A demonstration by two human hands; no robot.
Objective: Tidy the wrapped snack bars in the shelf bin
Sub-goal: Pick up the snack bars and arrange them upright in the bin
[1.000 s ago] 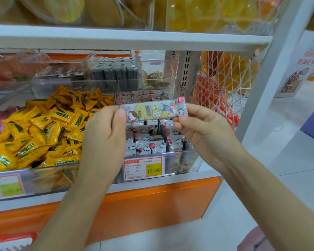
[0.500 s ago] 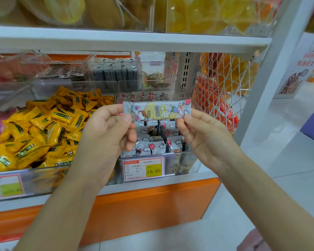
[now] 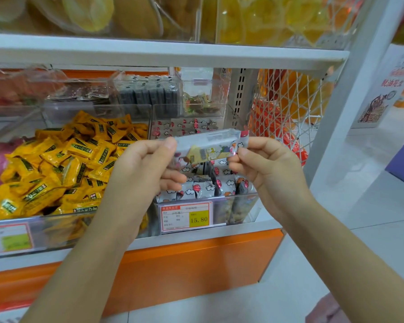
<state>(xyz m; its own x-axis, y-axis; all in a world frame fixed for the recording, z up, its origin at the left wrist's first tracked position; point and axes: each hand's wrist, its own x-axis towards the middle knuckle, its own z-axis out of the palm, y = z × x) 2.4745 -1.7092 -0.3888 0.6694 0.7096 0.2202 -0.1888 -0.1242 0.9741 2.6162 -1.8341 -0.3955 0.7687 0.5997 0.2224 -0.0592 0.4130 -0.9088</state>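
- Snack bar (image 3: 208, 148) hung above the shelf bin (image 3: 243, 206), each end pinched by the left hand (image 3: 145, 169) and right hand (image 3: 266, 164).
- Such light fingertip pinches on a slick wrapper risked it slipping and landing crooked.

I have only one camera, worn on my head. It faces forward and tilts down, so I look along both forearms into the middle tier of the white metal shelf unit (image 3: 149, 57). It sits close. The grey cloud-printed wrapped snack bar (image 3: 210, 145), held by my left hand (image 3: 140, 173) and right hand (image 3: 266, 169), lands at the centre, just before the clear plastic shelf bin (image 3: 243, 206). The wide lens bows the shelf boards, and the pale tiled floor (image 3: 336, 264) shows lower right.
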